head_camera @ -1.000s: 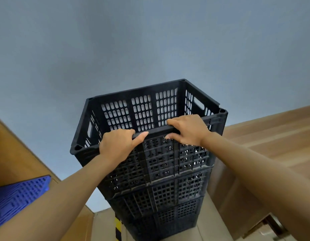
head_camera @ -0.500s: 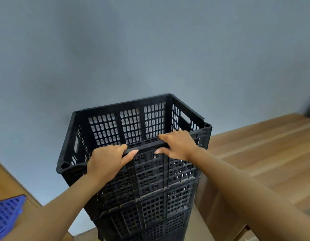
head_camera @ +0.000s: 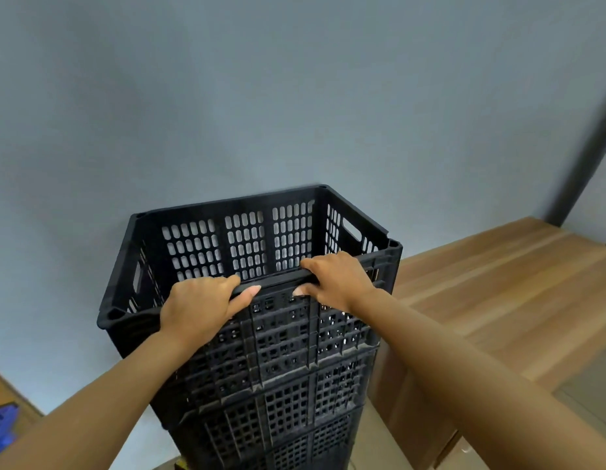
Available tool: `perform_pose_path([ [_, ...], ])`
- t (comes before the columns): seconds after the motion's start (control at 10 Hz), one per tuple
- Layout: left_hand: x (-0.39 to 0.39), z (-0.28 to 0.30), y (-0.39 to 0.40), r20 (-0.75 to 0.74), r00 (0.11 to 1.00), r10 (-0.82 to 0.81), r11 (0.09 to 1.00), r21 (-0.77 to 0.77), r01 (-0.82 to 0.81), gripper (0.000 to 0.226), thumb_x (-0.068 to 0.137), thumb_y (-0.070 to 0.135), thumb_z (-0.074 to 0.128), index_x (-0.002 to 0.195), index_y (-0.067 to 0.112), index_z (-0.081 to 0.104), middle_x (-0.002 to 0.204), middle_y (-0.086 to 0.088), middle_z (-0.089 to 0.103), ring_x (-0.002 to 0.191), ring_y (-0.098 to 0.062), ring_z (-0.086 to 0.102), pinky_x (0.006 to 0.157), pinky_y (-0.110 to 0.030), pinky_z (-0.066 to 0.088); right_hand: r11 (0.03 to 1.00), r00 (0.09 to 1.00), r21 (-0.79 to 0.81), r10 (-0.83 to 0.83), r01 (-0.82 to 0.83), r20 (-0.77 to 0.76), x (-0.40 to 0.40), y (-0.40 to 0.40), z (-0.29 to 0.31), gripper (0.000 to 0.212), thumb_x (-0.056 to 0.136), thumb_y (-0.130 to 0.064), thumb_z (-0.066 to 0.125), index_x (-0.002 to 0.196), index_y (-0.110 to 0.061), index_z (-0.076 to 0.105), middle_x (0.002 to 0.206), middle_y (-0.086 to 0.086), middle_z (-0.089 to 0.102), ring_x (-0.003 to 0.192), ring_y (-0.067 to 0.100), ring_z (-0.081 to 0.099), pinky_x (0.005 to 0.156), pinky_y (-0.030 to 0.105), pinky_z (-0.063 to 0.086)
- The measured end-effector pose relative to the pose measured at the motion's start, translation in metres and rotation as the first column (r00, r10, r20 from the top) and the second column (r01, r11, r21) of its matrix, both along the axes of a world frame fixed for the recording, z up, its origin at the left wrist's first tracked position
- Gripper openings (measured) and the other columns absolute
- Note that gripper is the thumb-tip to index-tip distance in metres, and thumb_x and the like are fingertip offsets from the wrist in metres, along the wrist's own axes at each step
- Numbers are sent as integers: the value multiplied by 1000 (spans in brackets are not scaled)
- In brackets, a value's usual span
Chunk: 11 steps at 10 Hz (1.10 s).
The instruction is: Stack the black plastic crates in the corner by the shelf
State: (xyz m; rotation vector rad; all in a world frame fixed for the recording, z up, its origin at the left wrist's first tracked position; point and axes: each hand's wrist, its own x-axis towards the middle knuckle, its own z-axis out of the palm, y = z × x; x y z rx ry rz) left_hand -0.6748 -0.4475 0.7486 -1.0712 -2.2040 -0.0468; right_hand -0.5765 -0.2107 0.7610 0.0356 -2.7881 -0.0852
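- Top crate point(head_camera: 247, 239): a black perforated plastic crate, open side up, seated on the stack of black crates point(head_camera: 278, 401) beneath it; its slotted far wall and both end walls with handle cut-outs are visible, and its interior shows no contents.
- Stack of black crates: at least three further crates show below the top one, their latticed near walls in line; the base of the stack is cut off by the lower edge of the view.
- Left hand point(head_camera: 200, 305): fingers curled over the near rim of the top crate, thumb extended along the rim's outer face toward the right; it grips the rim.
- Right hand point(head_camera: 335, 279): fingers curled over the same near rim just beside the left hand, thumb pressed on the outer face; it also grips the rim.
- Wall point(head_camera: 261, 96): a plain grey-blue surface directly behind the stack.
- Wooden surface point(head_camera: 498, 283): light brown boards to the right of the stack, close to it; whether they touch cannot be told.
- Dark upright post point(head_camera: 586, 154): at the far right, above the wooden surface.
- Blue perforated object point(head_camera: 1, 425): partly in view at the lower left edge, well apart from the stack.
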Motion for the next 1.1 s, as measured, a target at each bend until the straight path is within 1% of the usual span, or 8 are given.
perform_pose_path([
  [0.1,5,1,-2,12,1000,-8,1000,4,8,65,91,70,12,61,27,50,41,8,43,35,-8,44,34,-17,23,996,997,-45,-80,81,20,4,-9,-4,35,89,-50,56,111,-22,55,104,-3,64,101,22,57,94,39,37],
  [0.3,10,-2,-2,93,996,8,998,68,-14,67,88,73,5,64,28,49,47,9,48,41,-8,49,37,-25,41,990,980,-121,-44,68,194,1,-2,8,31,90,-23,61,120,-28,54,117,-6,57,121,22,40,103,45,22],
  [0.5,17,2,20,141,985,95,995,24,-99,69,88,73,3,66,26,50,50,8,49,43,-9,49,38,-27,42,988,990,-149,-9,30,142,-7,23,7,24,92,-23,59,114,-31,60,106,-12,60,118,19,43,103,42,19],
  [0.7,27,10,21,201,957,209,973,-145,-182,91,69,79,-26,83,22,44,61,7,48,49,-13,44,42,-27,28,991,993,-133,46,-30,112,-3,25,1,27,88,-32,65,113,-29,56,109,-10,60,114,19,45,99,39,22],
  [0.8,38,19,22,345,895,284,954,-195,-228,74,80,77,-1,93,21,45,71,5,55,64,-18,56,54,-31,42,969,971,-240,113,-61,209,2,28,12,32,85,-36,67,114,-32,55,111,-10,61,112,16,47,104,41,25],
  [0.9,54,30,26,496,814,303,953,-184,-243,51,92,69,22,92,24,47,87,7,58,80,-17,58,74,-39,52,861,928,-503,247,-77,280,11,38,25,35,84,-34,69,116,-31,55,113,-9,62,107,14,57,102,43,39],
  [1.0,75,50,34,561,798,219,975,-89,-205,37,98,58,33,100,27,52,94,9,60,84,-12,58,76,-37,52,768,918,-633,313,-94,244,20,48,44,33,90,-29,64,121,-24,54,117,-1,59,108,17,56,98,36,46],
  [1.1,89,69,44,582,799,153,984,-12,-179,24,99,47,39,103,29,54,96,11,61,87,-10,59,74,-32,50,770,913,-627,332,-119,235,28,55,63,28,93,-31,60,119,-20,57,116,2,61,108,18,57,95,32,47],
])
